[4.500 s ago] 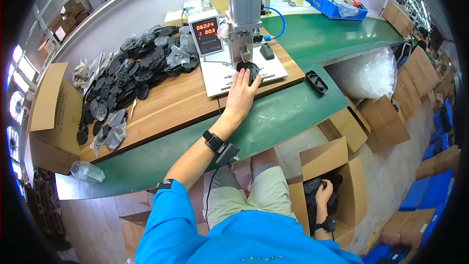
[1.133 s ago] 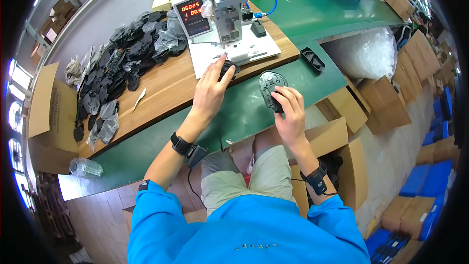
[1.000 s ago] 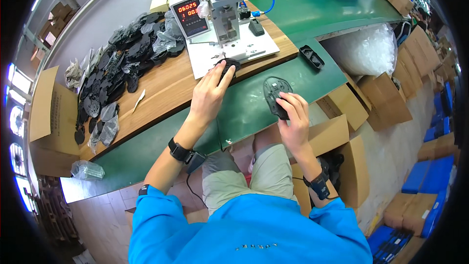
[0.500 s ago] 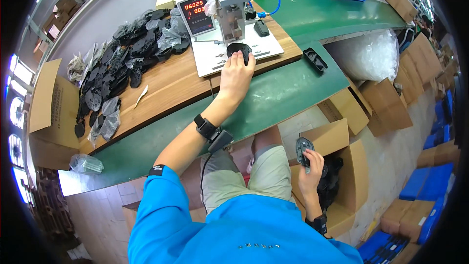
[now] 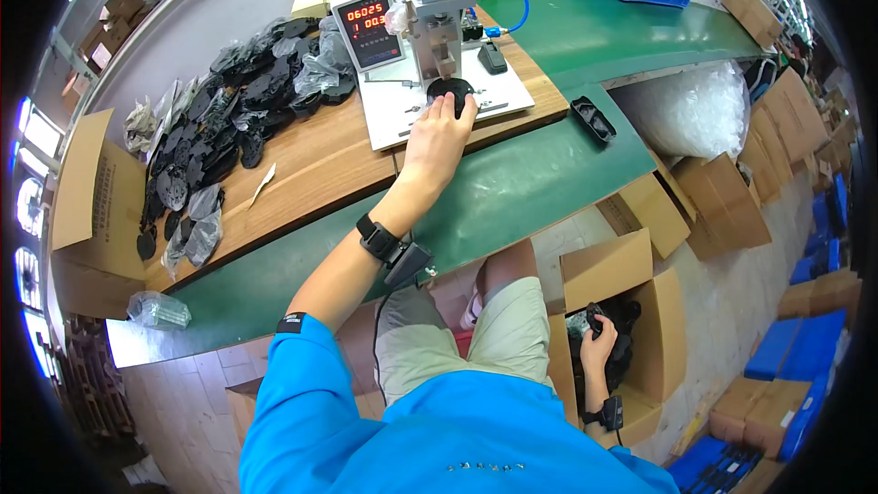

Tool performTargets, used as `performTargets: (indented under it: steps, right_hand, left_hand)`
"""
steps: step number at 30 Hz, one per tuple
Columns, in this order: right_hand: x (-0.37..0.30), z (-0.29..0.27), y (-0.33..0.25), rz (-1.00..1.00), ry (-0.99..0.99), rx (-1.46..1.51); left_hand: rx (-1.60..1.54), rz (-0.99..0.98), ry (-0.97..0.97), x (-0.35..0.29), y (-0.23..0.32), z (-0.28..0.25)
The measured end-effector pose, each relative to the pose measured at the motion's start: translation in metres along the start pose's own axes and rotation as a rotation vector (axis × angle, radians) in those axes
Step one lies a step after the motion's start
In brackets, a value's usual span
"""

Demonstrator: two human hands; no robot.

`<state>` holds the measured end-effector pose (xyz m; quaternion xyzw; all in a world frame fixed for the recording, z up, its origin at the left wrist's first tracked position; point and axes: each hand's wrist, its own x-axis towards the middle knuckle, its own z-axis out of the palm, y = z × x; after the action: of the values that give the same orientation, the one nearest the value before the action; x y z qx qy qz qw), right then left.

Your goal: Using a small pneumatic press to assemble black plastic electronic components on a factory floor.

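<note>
My left hand (image 5: 437, 142) reaches up to the bench press (image 5: 439, 32), its fingers closed on the edge of a black rounded plastic part (image 5: 449, 91). That part sits on the white base plate (image 5: 384, 110), under the press head. Down at the right, my right hand (image 5: 599, 348) is over an open cardboard box (image 5: 660, 338), pinching a small dark plastic part (image 5: 594, 313). Black parts (image 5: 622, 325) lie inside this box, and a greyish piece (image 5: 576, 322) shows beside my fingers. The exact shape of what my right hand holds is hard to make out.
A heap of black plastic parts (image 5: 215, 119), some bagged, covers the wooden board's left side. A display box (image 5: 369, 27) stands beside the press. On the green table lies a black hollow part (image 5: 594, 119). Cardboard boxes (image 5: 722, 206) and a clear plastic bag (image 5: 700, 110) stand right.
My right hand has moved down and right into the open box from beside it, where it held up a grey-and-black oval part. My left hand stays at the part under the press.
</note>
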<state>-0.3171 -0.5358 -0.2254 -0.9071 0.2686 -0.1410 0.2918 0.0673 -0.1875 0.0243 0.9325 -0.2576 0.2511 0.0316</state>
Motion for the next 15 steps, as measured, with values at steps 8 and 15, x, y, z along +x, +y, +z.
performTargets:
  steps: [8,15]
  right_hand:
    - [-0.017,0.032,0.071,0.23,-0.07,-0.007]
    - [-0.016,0.041,0.092,0.25,-0.107,-0.03]
  left_hand:
    - [0.056,0.052,0.091,-0.007,0.0,0.008]
    - [0.064,-0.014,0.068,-0.008,-0.001,0.017]
